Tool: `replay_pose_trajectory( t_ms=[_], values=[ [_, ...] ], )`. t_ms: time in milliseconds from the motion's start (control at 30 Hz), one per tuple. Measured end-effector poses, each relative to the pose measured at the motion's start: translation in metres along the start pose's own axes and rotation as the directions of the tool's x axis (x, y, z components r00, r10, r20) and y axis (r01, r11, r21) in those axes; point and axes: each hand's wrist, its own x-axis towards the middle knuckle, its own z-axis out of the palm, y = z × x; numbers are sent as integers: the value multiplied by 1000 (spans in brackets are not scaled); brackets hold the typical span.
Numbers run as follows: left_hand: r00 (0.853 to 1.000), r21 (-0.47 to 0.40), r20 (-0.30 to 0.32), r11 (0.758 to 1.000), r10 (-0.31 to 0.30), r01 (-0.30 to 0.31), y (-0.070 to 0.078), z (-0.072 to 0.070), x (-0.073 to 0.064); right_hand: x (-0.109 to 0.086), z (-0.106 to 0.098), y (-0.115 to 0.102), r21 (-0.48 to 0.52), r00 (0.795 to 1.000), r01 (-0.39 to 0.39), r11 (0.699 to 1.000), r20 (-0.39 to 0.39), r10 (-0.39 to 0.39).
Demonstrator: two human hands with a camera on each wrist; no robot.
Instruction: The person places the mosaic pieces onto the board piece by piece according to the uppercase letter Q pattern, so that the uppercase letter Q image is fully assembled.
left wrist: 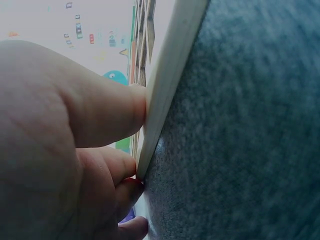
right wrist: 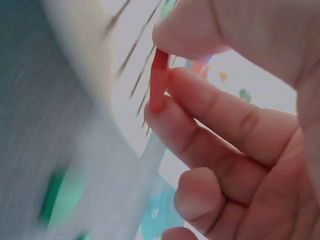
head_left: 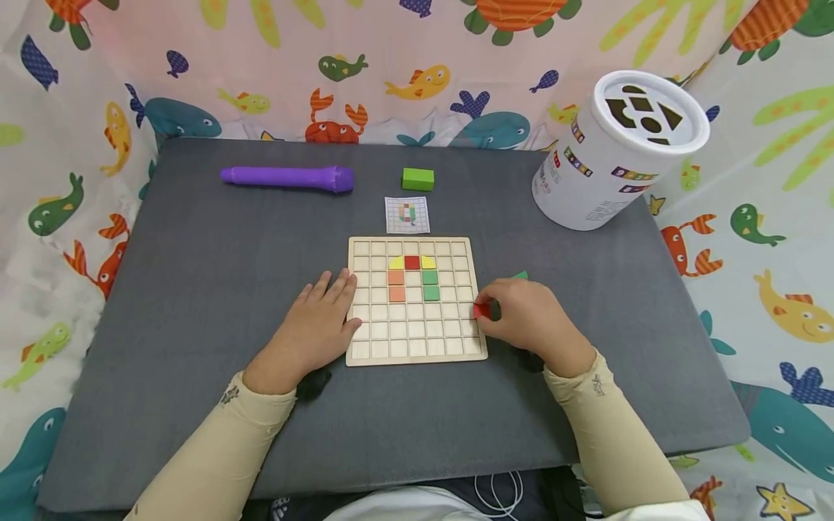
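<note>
A wooden grid board (head_left: 391,351) lies on the grey table, with raised lines marking its squares. Set in its upper part are a red tile (head_left: 412,263) between two yellow rounded tiles (head_left: 428,262), two orange tiles (head_left: 397,294) on the left and two green tiles (head_left: 431,293) on the right. My left hand (head_left: 319,325) rests at the board's left edge, fingers extended, thumb and fingertips touching its side in the left wrist view. At the right edge, my right hand (head_left: 531,318) pinches a small red tile (right wrist: 159,82) between thumb and fingertips.
A green piece (head_left: 520,275) lies just beyond my right hand. Above the board are a printed pattern card (head_left: 407,224), a light green block (head_left: 418,179) and a purple stick (head_left: 280,177). A white tub (head_left: 599,188) with a shape-hole lid stands back right; sea-animal curtains surround the table.
</note>
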Motion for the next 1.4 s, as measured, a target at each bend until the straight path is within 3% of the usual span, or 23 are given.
replay_pose_trajectory(
  t_ms=[167, 300, 533, 833, 967, 1167, 1267, 1400],
  values=[
    [1000, 0, 5, 1000, -9, 9, -1, 0, -1, 24, 10, -31, 46, 990, 138, 989, -13, -137],
    [1000, -3, -4, 1000, -6, 6, -1, 0, -1, 40, 23, -47, 47, 983, 181, 982, 13, -182],
    [1000, -6, -4, 1000, -2, 2, 2, -1, -1, 50, 38, -55, 31, 974, 227, 973, 4, -227],
    [1000, -2, -7, 1000, 0, 0, 1, -1, 0, 50, 34, -56, 36, 958, 284, 958, 22, -285],
    [1000, -4, 1, 1000, -2, 2, 1, -1, 0, 42, 27, -48, 55, 974, 224, 973, 26, -225],
    [1000, -2, -4, 1000, 1, -1, 2, -2, -1, 19, 8, -14, 35, 1000, 22, 999, -9, -22],
    [1000, -4, -8, 1000, 0, 0, 2, -2, -1, 6, 2, 7, -1, 994, -112, 994, 18, 112],
    [1000, 1, -3, 1000, -4, 4, 1, 0, -1, -8, 1, 26, -36, 968, -238, 971, 76, 241]
  ],
)
